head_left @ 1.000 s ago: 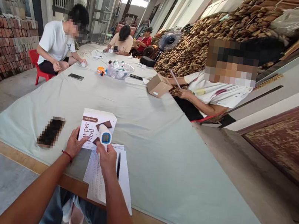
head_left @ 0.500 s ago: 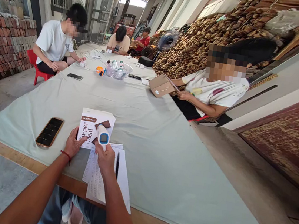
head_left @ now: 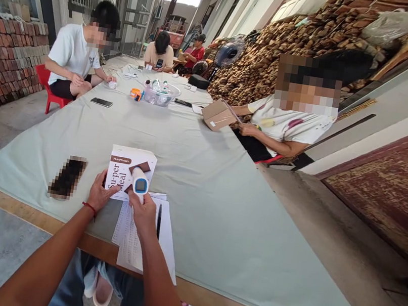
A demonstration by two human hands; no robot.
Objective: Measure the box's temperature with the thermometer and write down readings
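Note:
My left hand (head_left: 100, 193) grips the lower left side of a white box (head_left: 121, 153) printed "NutriMotion Su-per Meal", its thumb across the front. In my right hand (head_left: 145, 213) is a white infrared thermometer (head_left: 141, 185) with a blue-rimmed screen facing me. Its front end lies over the box's printed face; whether it touches cannot be seen. Under my right wrist lie sheets of paper (head_left: 170, 240), some with handwriting, and a black pen (head_left: 159, 220) rests on them. To the left of the box a phone (head_left: 67, 177) lies on the cloth, its screen blurred out.
A pale cloth covers the table (head_left: 238, 230). Farther back stand a clear plastic basin (head_left: 158, 97) with bottles, an orange tape roll (head_left: 135, 94) and another phone (head_left: 101, 102). A person at right holds a cardboard box (head_left: 219, 114); other people sit at left and the far end.
The view has shifted slightly. Both hands keep their hold on the box and the thermometer, with almost no movement between them.

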